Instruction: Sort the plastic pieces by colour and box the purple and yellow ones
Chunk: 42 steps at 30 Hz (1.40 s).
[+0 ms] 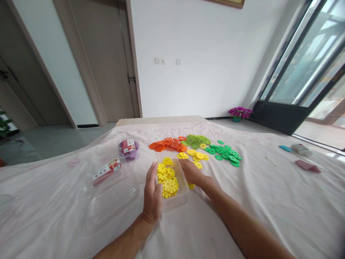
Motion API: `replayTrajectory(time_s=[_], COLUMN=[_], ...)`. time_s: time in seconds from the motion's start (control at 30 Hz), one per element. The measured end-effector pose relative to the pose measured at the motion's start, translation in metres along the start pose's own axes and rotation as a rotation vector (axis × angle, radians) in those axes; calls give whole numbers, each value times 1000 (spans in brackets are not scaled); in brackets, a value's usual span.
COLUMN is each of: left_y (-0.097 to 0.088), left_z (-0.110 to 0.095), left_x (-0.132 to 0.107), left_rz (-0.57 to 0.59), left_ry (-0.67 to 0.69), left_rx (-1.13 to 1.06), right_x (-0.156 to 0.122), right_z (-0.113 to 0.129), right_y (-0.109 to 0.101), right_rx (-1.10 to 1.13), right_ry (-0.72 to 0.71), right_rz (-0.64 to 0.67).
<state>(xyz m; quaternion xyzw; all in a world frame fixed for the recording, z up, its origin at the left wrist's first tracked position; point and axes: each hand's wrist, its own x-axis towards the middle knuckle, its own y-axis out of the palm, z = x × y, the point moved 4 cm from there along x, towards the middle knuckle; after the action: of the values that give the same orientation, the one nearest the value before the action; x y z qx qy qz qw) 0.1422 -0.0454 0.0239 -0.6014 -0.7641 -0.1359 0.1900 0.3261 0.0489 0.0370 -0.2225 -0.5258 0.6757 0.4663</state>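
A small clear plastic box holding several yellow flower-shaped pieces sits on the pink cloth. My left hand lies against the box's left wall, fingers stretched out and together. My right hand rests at the box's right side among loose yellow pieces; its fingertips are hidden behind the box. Beyond lie piles of orange pieces, light green pieces and dark green pieces.
A large clear tray with a red-and-white card lies at left. A clear box of purple pieces stands behind it. Small items lie far right. A door, a glass door and a flower pot stand beyond the bed.
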Motion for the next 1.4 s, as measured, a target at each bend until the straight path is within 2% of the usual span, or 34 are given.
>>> replayTrajectory(time_s=[0.07, 0.23, 0.4, 0.53, 0.6, 0.67, 0.77, 0.87, 0.97, 1.07, 1.2, 1.3, 1.4], left_y=[2, 2, -2, -4, -4, -3, -3, -2, -2, -2, -2, -3, -3], left_z=[1, 13, 11, 11, 11, 10, 9, 7, 6, 6, 11, 13, 13], left_x=[1, 7, 5, 5, 7, 9, 11, 11, 10, 10, 10, 11, 11], left_rz=[13, -50, -51, -72, -90, -99, -101, -94, -82, -71, -67, -68, -61], left_ry=[34, -179, -166, -197, -222, -238, -248, -246, -248, -239, -219, -203, -194], left_rx=[20, -61, -126, -123, -125, -130, -121, -113, -114, -102, -91, -74, -49], right_x=[2, 4, 5, 6, 3, -3, -13, -19, -19, -20, -24, -24, -21], right_z=[11, 22, 17, -8, -23, -30, -28, -21, -14, -8, -4, -4, -4], right_y=[5, 1, 0, -18, -27, -33, -38, -35, -31, -29, -32, -37, -52], right_rx=[-102, -239, -282, -118, 73, 279, 422, 308, 60, -96, -101, -35, -18], right_ry=[3, 18, 13, 216, 332, 376, 320, 218, 102, 82, 141, 125, 97], right_rz=[49, 59, 21, -96, -37, 110, 331, 485, 475, 451, 462, 484, 407])
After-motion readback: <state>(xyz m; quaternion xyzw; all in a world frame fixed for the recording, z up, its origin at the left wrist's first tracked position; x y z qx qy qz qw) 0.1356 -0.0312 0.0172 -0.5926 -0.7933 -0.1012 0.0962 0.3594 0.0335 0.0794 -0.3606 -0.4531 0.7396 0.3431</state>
